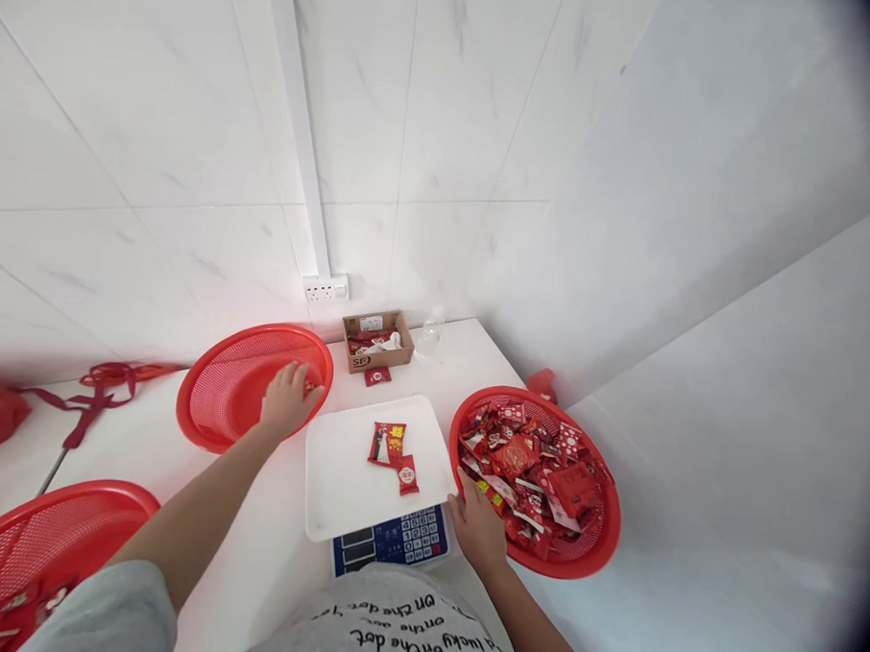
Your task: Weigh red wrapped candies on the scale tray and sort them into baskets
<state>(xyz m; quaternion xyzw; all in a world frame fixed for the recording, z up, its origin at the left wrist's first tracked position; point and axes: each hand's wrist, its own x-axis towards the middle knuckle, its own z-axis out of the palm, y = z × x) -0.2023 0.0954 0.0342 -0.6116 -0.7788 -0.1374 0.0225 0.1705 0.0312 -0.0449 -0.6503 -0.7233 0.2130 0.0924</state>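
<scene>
My left hand (288,399) reaches over the right side of a red mesh basket (208,393), fingers apart. A small red-and-white piece (308,388) shows between its thumb and fingers; whether it is touched is unclear. My right hand (478,525) closes at the near right corner of a white tray (341,485), close against the rim of a second red basket (610,526) full of red snack packets (534,465). On the tray lie a larger red packet (388,443) with yellow print and a small red packet (407,476). Beneath it is a digital scale (389,540).
A cardboard box (378,343) of packets and a clear bottle (430,331) stand at the back by the wall, with one red packet (377,375) before the box. Another red basket (110,494) sits at lower left. Red straps (96,403) lie at far left.
</scene>
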